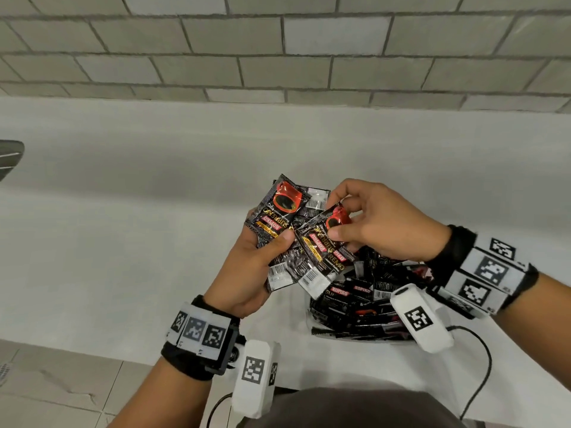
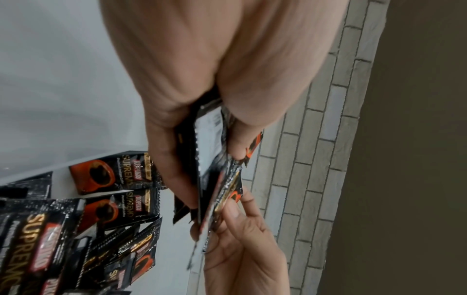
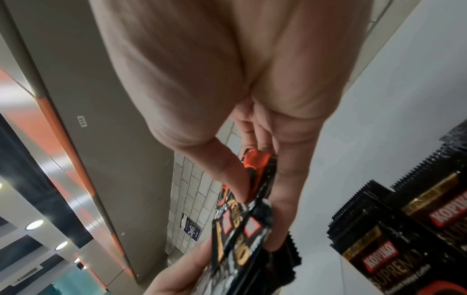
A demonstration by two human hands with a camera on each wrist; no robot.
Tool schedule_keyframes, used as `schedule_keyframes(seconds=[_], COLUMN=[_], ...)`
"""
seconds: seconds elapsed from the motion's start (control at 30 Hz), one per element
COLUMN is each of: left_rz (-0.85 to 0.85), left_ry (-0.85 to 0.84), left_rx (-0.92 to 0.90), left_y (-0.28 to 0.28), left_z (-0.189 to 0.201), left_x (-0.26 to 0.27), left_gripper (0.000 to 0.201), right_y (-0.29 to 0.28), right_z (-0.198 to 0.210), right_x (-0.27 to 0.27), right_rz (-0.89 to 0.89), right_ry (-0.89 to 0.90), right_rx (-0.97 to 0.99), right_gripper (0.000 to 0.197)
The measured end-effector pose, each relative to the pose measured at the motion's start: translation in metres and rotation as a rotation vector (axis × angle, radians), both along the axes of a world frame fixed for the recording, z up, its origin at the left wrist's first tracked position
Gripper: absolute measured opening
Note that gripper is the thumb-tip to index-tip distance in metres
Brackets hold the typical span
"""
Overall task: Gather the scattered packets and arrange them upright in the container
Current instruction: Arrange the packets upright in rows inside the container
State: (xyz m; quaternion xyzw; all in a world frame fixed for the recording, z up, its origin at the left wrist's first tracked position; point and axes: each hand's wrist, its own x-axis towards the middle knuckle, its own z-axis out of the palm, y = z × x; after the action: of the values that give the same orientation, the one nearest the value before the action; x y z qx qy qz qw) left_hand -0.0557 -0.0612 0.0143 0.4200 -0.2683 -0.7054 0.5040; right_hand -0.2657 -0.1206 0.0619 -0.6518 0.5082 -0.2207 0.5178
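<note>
1. A fanned stack of packets (image 1: 285, 242) is being held by the left hand (image 1: 247, 273) above the white counter (image 1: 123, 242); its thumb is pressing the fronts and its fingers are curled behind, probably so that the loose packets can be squared into one bundle.
2. One packet (image 1: 324, 239) is being pinched at its cup end by the right hand (image 1: 380, 220), thumb on the face and fingers behind, seemingly to be slid into line with the stack.
3. Both hands are being kept just above the container (image 1: 312, 325), which is standing on the counter in front of the person.
4. Many packets are already being held there, several on edge, others leaning or lying crosswise.
</note>
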Motion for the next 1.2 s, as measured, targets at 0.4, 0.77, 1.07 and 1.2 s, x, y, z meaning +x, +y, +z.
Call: schedule_keyframes(seconds=[0.4,0.77,1.07,1.2], left_rz=[-0.018,-0.153,-0.042,-0.05], left_ry=[0.075,0.046,0.052,0.008], left_rx=[0.061,-0.009,0.046,0.032], left_y=[-0.003,0.001,-0.005,-0.003], left_z=[-0.007,-0.005,-0.006,-0.007], left_x=[-0.009,-0.016,-0.016,-0.018], left_gripper=[0.044,0.053,0.04,0.044], right_y=[0.001,0.002,-0.001,-0.005], right_z=[0.011,0.024,0.046,0.044], right_x=[-0.019,-0.042,-0.053,-0.049], right_rz=[0.059,0.189,0.149,-0.085], right_ry=[-0.017,0.07,0.133,-0.112], right_rx=[-0.045,0.008,-0.124,-0.182], right_gripper=[0.037,0.053,0.045,0.039])
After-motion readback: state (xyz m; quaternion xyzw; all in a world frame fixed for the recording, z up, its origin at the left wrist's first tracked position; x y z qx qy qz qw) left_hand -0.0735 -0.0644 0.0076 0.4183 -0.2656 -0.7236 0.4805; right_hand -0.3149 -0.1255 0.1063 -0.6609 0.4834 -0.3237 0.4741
